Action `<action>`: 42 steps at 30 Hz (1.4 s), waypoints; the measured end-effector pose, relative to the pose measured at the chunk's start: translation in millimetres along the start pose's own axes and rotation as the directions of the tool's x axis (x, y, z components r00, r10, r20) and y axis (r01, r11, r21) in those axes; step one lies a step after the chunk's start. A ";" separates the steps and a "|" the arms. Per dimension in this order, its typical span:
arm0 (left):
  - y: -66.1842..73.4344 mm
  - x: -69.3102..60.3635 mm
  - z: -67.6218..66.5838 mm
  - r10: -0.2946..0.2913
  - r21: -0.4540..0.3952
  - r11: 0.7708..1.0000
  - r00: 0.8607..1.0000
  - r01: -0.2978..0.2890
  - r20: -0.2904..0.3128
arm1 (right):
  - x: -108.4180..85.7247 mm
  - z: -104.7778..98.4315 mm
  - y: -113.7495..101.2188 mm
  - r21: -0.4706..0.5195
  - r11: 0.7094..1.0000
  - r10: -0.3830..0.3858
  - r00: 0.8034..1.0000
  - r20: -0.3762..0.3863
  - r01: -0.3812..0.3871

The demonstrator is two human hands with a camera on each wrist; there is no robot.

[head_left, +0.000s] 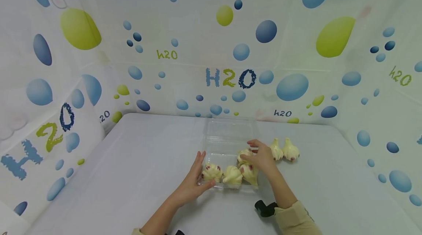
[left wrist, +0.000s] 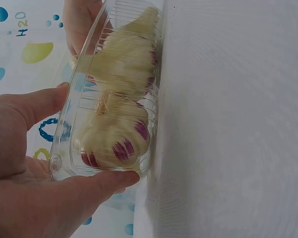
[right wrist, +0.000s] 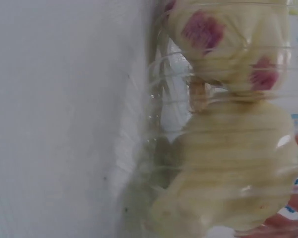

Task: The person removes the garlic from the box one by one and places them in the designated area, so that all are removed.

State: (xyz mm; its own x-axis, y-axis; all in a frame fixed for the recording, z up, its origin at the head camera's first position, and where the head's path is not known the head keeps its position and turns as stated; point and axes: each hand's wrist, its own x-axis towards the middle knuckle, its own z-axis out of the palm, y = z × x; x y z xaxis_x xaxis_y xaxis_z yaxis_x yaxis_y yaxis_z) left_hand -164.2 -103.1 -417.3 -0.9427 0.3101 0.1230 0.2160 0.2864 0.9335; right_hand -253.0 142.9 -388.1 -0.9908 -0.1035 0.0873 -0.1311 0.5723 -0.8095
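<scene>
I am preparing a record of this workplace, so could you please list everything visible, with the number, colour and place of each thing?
Garlic bulbs in front row: 3, cream with some purple marks, along the container's near side
Garlic bulb between fingers: 1, cream, behind the row's right end
Loose garlic bulbs: 2, cream, on the table right of the container
Container: 1, clear, mid-table, lid open at the far side
Table: 1, white, below everything
Backdrop: white with blue and green drops and H2O lettering, behind and at both sides
Devices: 2, black, near the wrists, one mostly cut off
Sleeves: 2, beige, bottom edge
Left hand: 1, at the container's near left corner
Right hand: 1, pinching the fourth bulb
</scene>
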 end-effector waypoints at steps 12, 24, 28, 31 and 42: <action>-0.9 -0.2 -0.5 0.004 0.005 1.000 1.000 -0.004 -0.007 | 2.5 12.5 1.3 -0.094 0.995 -0.035 0.999 -0.007 0.034; -2.1 0.6 0.0 -0.006 0.022 1.000 1.000 0.006 -0.013 | 1.9 15.1 0.3 -0.173 0.984 -0.020 0.998 0.057 0.030; -2.3 0.7 0.1 -0.007 0.018 1.000 1.000 0.007 -0.013 | 2.4 15.1 -1.1 -0.200 0.980 -0.002 0.997 0.078 0.018; -2.2 0.5 0.0 -0.004 0.004 1.000 1.000 0.004 -0.010 | 3.0 14.6 -2.5 -0.212 0.977 0.010 0.996 0.093 0.010; -1.3 -0.1 -0.4 0.009 -0.030 1.000 1.000 -0.009 -0.001 | 4.5 16.0 -0.9 -0.206 0.978 -0.006 0.994 0.111 0.029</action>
State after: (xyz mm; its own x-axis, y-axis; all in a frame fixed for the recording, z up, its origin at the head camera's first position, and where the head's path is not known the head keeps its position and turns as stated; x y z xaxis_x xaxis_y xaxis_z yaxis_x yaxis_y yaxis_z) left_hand -164.5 -103.9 -418.4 -0.9408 0.3122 0.1320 0.2173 0.2565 0.9418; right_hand -256.8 128.9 -396.3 -0.9801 -0.1966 0.0267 -0.1636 0.7247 -0.6694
